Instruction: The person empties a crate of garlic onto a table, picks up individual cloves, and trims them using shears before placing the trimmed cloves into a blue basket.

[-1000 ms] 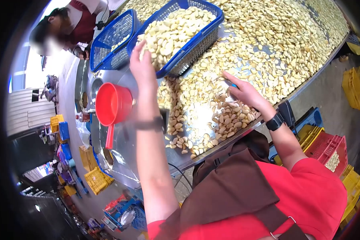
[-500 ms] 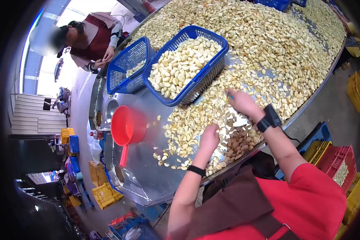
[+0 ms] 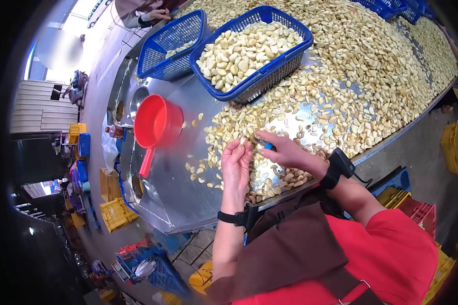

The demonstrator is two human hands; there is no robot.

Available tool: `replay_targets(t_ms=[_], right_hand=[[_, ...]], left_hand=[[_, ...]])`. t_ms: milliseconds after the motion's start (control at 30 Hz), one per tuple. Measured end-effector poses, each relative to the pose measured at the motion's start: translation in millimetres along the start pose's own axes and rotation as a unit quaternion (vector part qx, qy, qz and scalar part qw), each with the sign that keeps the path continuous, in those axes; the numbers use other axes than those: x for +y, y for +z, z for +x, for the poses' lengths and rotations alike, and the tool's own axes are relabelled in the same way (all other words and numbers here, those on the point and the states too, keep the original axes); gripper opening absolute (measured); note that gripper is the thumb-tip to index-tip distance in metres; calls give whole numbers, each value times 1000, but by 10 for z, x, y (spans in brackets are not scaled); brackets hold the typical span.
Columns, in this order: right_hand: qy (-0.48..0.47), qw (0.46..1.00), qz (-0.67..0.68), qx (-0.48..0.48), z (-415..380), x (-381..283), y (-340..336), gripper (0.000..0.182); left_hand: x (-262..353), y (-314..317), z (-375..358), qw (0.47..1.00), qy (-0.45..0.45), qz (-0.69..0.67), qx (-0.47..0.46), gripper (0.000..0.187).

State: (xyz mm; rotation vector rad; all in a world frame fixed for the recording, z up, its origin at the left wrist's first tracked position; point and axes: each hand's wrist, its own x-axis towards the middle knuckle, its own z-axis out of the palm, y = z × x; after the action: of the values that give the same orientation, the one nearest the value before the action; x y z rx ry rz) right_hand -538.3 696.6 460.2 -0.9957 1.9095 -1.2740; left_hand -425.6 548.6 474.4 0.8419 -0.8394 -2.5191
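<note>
My right hand (image 3: 285, 152) pinches a small blue tool (image 3: 267, 146) in a narrow grip. My left hand (image 3: 236, 163) curls its fingers around a garlic clove (image 3: 243, 141), just beside the tool, near the front edge of the metal surface (image 3: 173, 198). Loose garlic cloves (image 3: 351, 86) cover the surface toward its far edge, so I judge most of the work remains. The nearer blue basket (image 3: 269, 76) is heaped with cloves; the second blue basket (image 3: 163, 46) holds few. A red scoop (image 3: 155, 124) sits at the left edge.
</note>
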Motion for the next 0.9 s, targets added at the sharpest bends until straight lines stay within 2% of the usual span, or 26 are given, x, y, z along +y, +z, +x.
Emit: replay_targets(t_ms=[33, 133, 200, 400, 533, 600, 700, 767, 800, 833, 867, 900], right_hand=[[-68, 997, -7, 39, -27, -44, 56, 61], [-39, 999, 3, 10, -45, -174, 83, 64], [-48, 999, -4, 13, -44, -155, 94, 65], [-48, 999, -16, 5, -98, -207, -13, 64], [12, 1000, -4, -21, -149, -224, -49, 63], [37, 999, 2, -26, -169, -258, -70, 63], [77, 996, -2, -49, -196, -226, -75, 61], [-50, 997, 2, 51, -179, -41, 30, 57], [-49, 997, 3, 52, -173, -4, 2, 57], [54, 981, 184, 29, -146, 37, -52, 56], [154, 921, 358, 5, -127, 33, -121, 54], [166, 916, 366, 22, -148, 21, -195, 50]], left_hand=[[-35, 33, -9, 1000, 19, 19, 9, 19], [-81, 163, -63, 997, 47, 49, 26, 23], [-110, 195, -73, 988, 83, 125, 37, 24], [-183, 229, -93, 988, 76, 127, 43, 25], [-257, 342, -123, 977, 109, 175, 62, 27], [-307, 339, -112, 954, 174, 238, 48, 29], [-351, 351, -130, 952, 185, 239, 54, 29], [-375, 327, -111, 961, 170, 213, 54, 28], [-383, 322, -104, 969, 156, 184, 54, 27], [-388, 323, -102, 969, 155, 185, 53, 27], [-376, 355, -106, 980, 127, 143, 50, 26], [-350, 386, -109, 989, 98, 100, 47, 25]])
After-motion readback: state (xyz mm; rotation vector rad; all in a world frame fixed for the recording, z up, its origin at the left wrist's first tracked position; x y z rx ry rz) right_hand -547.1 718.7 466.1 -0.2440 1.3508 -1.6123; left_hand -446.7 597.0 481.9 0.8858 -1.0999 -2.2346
